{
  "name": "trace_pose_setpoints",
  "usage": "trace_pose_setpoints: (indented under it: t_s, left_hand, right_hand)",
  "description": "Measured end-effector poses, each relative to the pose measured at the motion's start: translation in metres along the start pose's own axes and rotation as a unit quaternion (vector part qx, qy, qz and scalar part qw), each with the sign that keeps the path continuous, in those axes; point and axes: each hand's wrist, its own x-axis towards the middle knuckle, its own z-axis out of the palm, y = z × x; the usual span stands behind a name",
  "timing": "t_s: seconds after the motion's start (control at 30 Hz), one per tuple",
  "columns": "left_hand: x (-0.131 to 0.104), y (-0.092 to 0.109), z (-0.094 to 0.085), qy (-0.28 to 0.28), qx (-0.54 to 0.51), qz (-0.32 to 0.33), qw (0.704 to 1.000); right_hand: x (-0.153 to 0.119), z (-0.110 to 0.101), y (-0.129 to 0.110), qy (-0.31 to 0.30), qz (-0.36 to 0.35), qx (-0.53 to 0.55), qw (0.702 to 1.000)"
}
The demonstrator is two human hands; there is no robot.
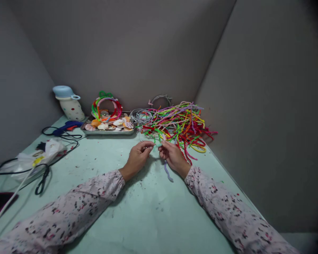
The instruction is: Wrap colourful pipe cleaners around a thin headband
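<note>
My left hand (pixel 138 158) is closed in a pinch on one end of a short pale green fuzzy strand, which looks like a pipe cleaner (pixel 157 145). Opposite it, my right hand (pixel 175 158) has its fingers curled round the other end. A lavender pipe cleaner (pixel 168 171) hangs below the right fingers, its lower end near the tabletop; how it joins the green piece is hidden. Just beyond the hands lies a tangled heap of coloured pipe cleaners (pixel 184 121), with coils of grey wire (pixel 141 115) at its left.
A metal tray (pixel 110 132) holds seashells (pixel 118 122), with pipe-cleaner-wrapped rings (pixel 98 106) standing on it. Left of it are a bottle (pixel 71 108), a blue glue gun (pixel 65 128), dark cables (pixel 45 180) and a plastic bag (pixel 39 155). Grey walls enclose the pale green table (pixel 161 218).
</note>
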Motion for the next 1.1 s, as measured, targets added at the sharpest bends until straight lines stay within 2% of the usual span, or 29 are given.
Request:
trace_pose_setpoints:
  t_s: [1.1]
  left_hand:
    - [0.0009, 0.0010, -0.0010, -0.020, 0.000, -0.015, 1.000]
  right_hand:
    - [0.0004, -0.0007, 0.0022, 0.005, -0.013, 0.001, 1.000]
